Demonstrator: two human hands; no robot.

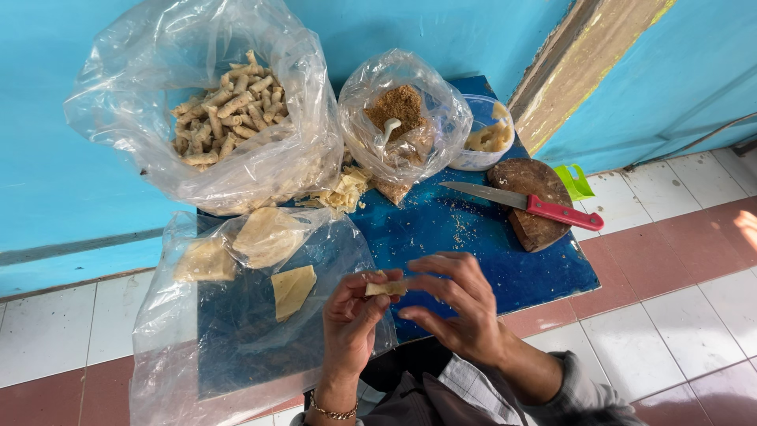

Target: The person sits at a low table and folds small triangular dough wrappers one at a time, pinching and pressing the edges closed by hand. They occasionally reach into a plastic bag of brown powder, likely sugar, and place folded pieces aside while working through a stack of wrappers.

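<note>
Head view, looking down on both hands over the near edge of a blue surface [473, 237]. Left hand [351, 319], wrist ringed by a bracelet [333, 411], pinching one end of a small pale pastry roll [385, 289]; right hand [457, 304] closed with thumb and fingertips on the other end, remaining fingers curled loosely. Roll held just above the surface edge, between the two grips. Just left of the hands, a flat clear plastic sheet [236, 331] carrying a folded square wrapper [292, 290] and more wrappers [236, 244] under the film. Farther right, a round wooden chopping block [544, 229] with a red-handled knife [524, 203] laid across it. Beyond, a small bag of brown crumbly filling [402, 106] with a spoon handle sticking out, beside a clear plastic tub [489, 138]. Farthest left, a large bag of finished rolls [225, 110] against the turquoise wall [47, 181].
</note>
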